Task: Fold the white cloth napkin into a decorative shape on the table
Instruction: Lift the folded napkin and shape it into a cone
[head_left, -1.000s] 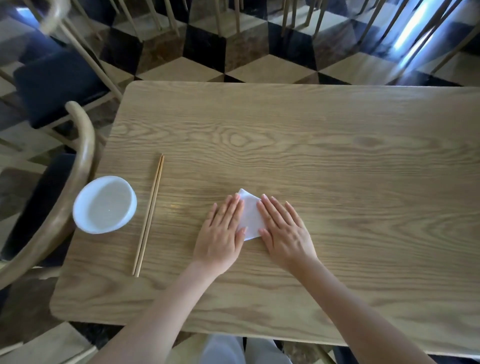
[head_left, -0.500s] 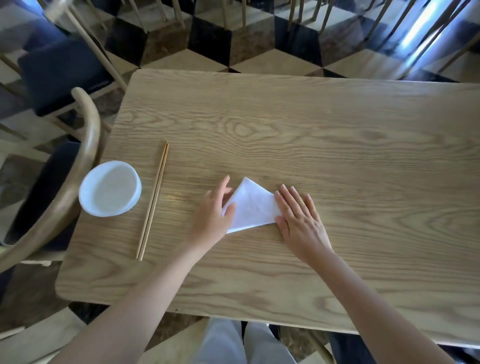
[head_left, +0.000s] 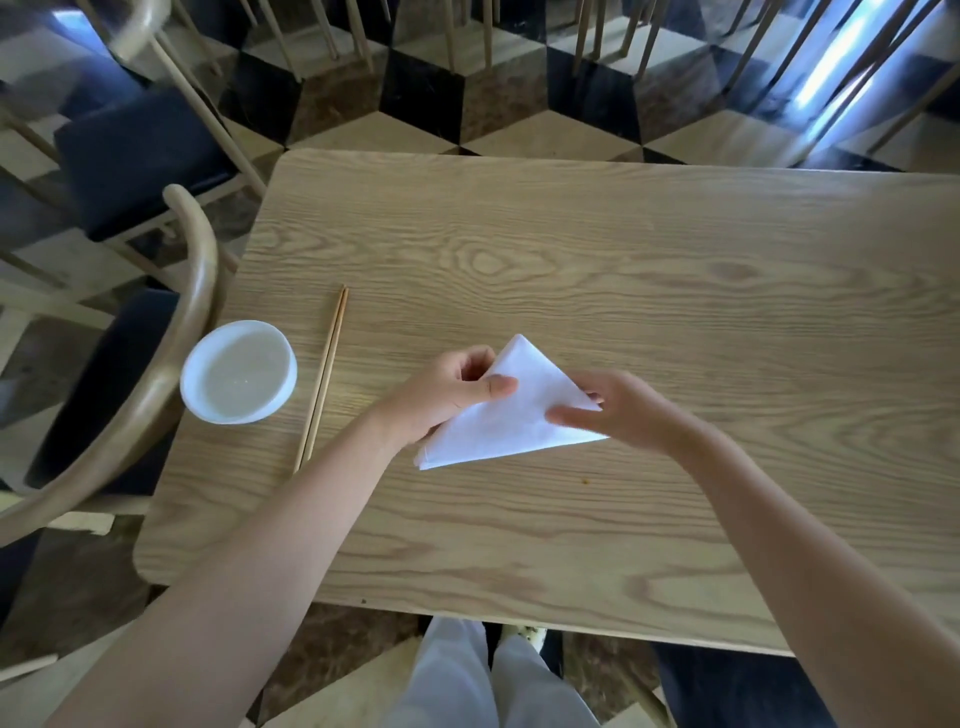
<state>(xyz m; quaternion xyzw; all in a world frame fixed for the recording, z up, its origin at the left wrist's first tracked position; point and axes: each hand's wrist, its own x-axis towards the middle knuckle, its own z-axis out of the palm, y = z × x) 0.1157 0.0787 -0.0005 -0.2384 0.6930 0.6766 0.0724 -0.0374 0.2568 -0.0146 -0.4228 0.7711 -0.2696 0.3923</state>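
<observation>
Lifted since: one napkin (head_left: 511, 410) (two hands)

I see a floor (head_left: 524, 137) of black, beige and brown tiles in a cube pattern. On the left stand two wooden chairs (head_left: 197, 291) with dark seat cushions, and thin chair legs (head_left: 592, 36) stand at the far side. A bluish light streak (head_left: 841, 67) reflects on the floor at top right
</observation>
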